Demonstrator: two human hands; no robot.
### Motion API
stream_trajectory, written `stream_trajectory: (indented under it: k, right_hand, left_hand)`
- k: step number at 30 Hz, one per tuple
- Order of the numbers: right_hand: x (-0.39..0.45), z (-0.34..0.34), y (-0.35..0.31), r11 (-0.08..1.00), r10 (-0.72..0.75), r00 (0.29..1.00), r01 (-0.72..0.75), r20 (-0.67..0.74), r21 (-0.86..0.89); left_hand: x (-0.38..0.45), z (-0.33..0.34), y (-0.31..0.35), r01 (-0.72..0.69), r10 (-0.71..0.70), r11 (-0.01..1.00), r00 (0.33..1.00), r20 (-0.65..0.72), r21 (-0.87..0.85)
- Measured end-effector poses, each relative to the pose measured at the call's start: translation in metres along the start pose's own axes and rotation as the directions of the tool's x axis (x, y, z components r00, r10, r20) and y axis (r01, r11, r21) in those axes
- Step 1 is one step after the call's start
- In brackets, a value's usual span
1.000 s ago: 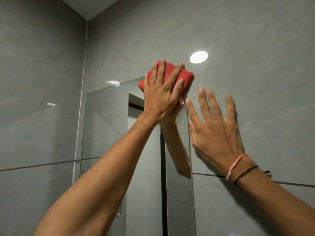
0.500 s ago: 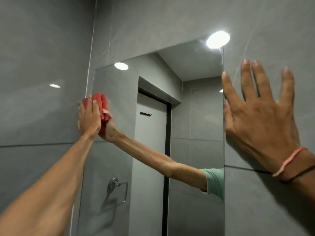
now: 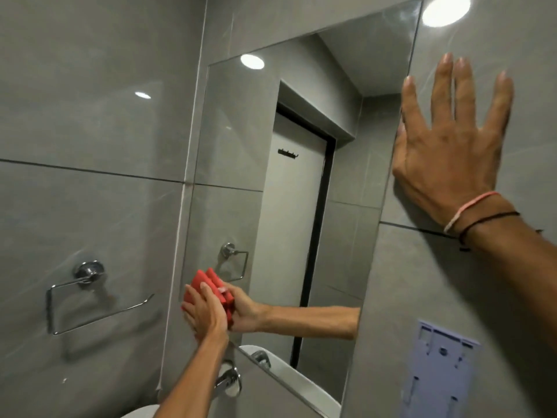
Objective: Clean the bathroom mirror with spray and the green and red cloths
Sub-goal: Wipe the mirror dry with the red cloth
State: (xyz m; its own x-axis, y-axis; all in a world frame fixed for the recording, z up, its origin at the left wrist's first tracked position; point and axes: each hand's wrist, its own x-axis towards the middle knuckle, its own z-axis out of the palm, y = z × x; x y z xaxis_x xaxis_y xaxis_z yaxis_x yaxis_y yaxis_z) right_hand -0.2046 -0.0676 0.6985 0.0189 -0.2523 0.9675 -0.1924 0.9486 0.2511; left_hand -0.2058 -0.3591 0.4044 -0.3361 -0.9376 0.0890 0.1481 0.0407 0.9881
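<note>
The tall frameless mirror (image 3: 301, 176) hangs on the grey tiled wall. My left hand (image 3: 206, 312) presses a folded red cloth (image 3: 200, 282) flat against the mirror's lower left corner; the glass shows the hand and cloth reflected. My right hand (image 3: 449, 149) rests flat on the wall tile just right of the mirror's upper right edge, fingers spread, holding nothing. A pink band and a dark cord circle that wrist. No green cloth or spray bottle is in view.
A chrome towel ring (image 3: 87, 294) is fixed to the left wall. Below the mirror are a chrome tap (image 3: 227, 381) and the white basin rim (image 3: 141, 413). A pale purple bracket plate (image 3: 440, 369) is mounted on the wall at lower right.
My left hand has carried the red cloth from the mirror's top edge to its left side and down to the lower left corner. The view dropped. My right hand stayed on the wall.
</note>
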Motion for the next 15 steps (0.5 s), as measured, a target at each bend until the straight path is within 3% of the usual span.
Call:
stream_trajectory:
  k: [2, 4, 6, 8, 11, 13, 15]
  right_hand:
    - [0.001, -0.007, 0.003, 0.998, -0.054, 0.997, 0.054, 0.055, 0.011]
    - [-0.003, -0.012, 0.013, 0.995, -0.101, 0.992, 0.101, 0.070, 0.002]
    - [-0.001, -0.014, 0.023, 0.994, -0.110, 0.990, 0.110, 0.087, 0.001]
    - [0.000, -0.015, 0.027, 0.996, -0.090, 0.991, 0.091, 0.099, -0.003]
    - [0.000, -0.015, 0.028, 0.997, -0.074, 0.992, 0.077, 0.098, -0.026]
    - [0.001, -0.013, 0.027, 0.996, -0.079, 0.992, 0.083, 0.101, -0.029]
    - [0.001, -0.010, 0.027, 0.996, -0.074, 0.993, 0.079, 0.095, -0.049]
  left_hand:
    - [-0.012, 0.003, 0.038, 0.008, -0.015, 0.998, 0.995, -0.101, -0.067]
    - [-0.018, 0.009, 0.087, -0.041, 0.038, 0.999, 0.984, -0.172, -0.015]
    - [-0.029, 0.027, 0.161, -0.184, 0.184, 0.983, 0.967, -0.179, 0.016]
    - [-0.054, 0.052, 0.244, -0.404, 0.407, 0.913, 0.897, -0.171, 0.053]
    - [-0.102, 0.090, 0.353, -0.763, 0.769, 0.639, 0.637, -0.056, 0.100]
    - [-0.123, 0.101, 0.393, -0.914, 0.916, 0.391, 0.398, 0.051, 0.105]
    - [-0.121, 0.101, 0.404, -0.985, 0.978, 0.120, 0.138, 0.154, 0.122]
